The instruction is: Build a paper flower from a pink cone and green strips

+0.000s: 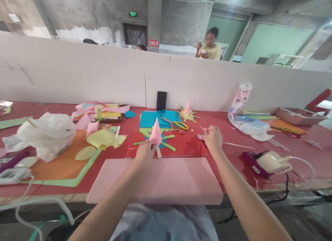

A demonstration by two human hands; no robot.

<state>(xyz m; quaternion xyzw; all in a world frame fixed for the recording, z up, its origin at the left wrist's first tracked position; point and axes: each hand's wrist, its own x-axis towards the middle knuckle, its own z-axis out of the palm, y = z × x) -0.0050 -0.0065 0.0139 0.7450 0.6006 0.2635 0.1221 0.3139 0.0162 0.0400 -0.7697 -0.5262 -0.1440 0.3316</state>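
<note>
My left hand is closed on the stem of a pink paper cone, holding it upright over green paper strips and a red sheet. My right hand is curled round the end of a thin clear stick that lies on the red table. A pink foam board rests at the table's front edge under my forearms. Scissors with yellow handles lie on blue paper just beyond the cone. A second pink cone on yellow strips stands by the partition.
A white partition backs the red table. Paper scraps, a plastic bag, an orange sheet, a black phone, a glue gun with cable, a tray. A person sits behind the partition.
</note>
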